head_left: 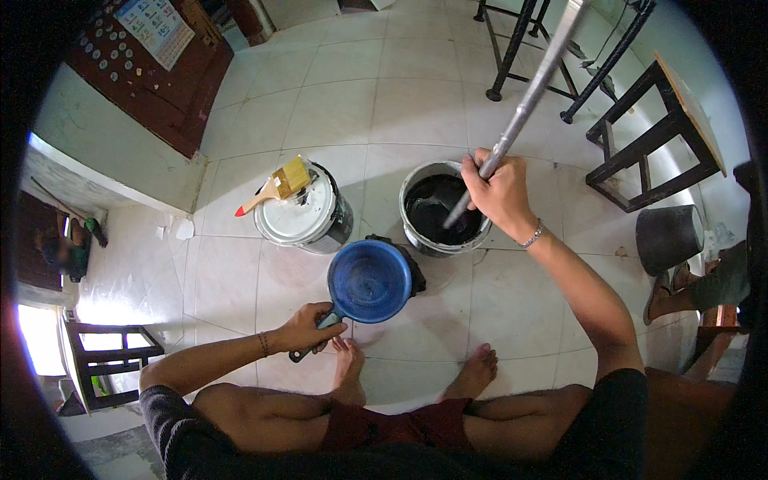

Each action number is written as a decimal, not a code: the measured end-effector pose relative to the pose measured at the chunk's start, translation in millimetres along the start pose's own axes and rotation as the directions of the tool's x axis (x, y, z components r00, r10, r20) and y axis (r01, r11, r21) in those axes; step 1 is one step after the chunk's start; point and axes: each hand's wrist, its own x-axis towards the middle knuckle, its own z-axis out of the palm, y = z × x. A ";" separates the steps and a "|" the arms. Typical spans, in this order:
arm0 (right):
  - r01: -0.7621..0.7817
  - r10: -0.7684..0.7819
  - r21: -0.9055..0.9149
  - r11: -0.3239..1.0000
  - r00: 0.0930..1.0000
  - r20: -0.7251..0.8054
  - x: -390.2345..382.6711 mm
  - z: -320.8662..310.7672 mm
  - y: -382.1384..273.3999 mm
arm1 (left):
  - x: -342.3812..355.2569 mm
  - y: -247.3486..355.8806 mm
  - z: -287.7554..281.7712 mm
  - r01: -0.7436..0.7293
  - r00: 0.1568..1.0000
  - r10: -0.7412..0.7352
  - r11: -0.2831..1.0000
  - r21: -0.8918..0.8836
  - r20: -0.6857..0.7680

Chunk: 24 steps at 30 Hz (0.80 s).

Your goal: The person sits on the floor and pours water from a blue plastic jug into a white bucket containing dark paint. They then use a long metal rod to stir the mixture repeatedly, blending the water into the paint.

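My left hand (313,329) is closed round the handle of a blue dipper (370,280), whose round bowl faces up. A long metal pipe (532,94) slants through my right hand (498,188), which grips it low down. The pipe's lower end reaches into an open bucket (410,232) of black liquid. Left of that bucket stands a white-lidded paint bucket (290,226) with dark smears on its side. A paintbrush (276,186) with yellow bristles and a wooden, red-tipped handle lies across the lid.
Something black, partly hidden, lies beside the dipper. A dark stool (640,160) and a dark grey bucket (670,238) stand at the right, near another person's leg (720,276). Black metal legs (512,60) rise at the far right. A brown door (152,88) is at the upper left.
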 end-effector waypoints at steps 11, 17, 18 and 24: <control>0.371 -0.414 -0.354 0.859 0.909 -0.050 5.4 -6.2 18.2 | -0.7 -2.3 2.2 -0.013 1.000 0.013 1.000 -0.012 -0.002; -0.066 0.089 0.129 0.989 0.980 -0.177 2.2 3.0 12.8 | 0.8 2.5 2.4 -0.010 1.000 0.010 1.000 0.008 0.015; 0.030 -0.028 0.005 1.000 0.974 -0.225 3.6 2.8 14.3 | 1.3 3.7 2.2 -0.013 1.000 0.013 1.000 -0.003 0.013; 0.405 -0.455 -0.412 0.816 0.890 -0.025 10.7 -9.2 21.0 | -2.1 4.4 2.3 -0.016 1.000 0.017 1.000 -0.026 0.021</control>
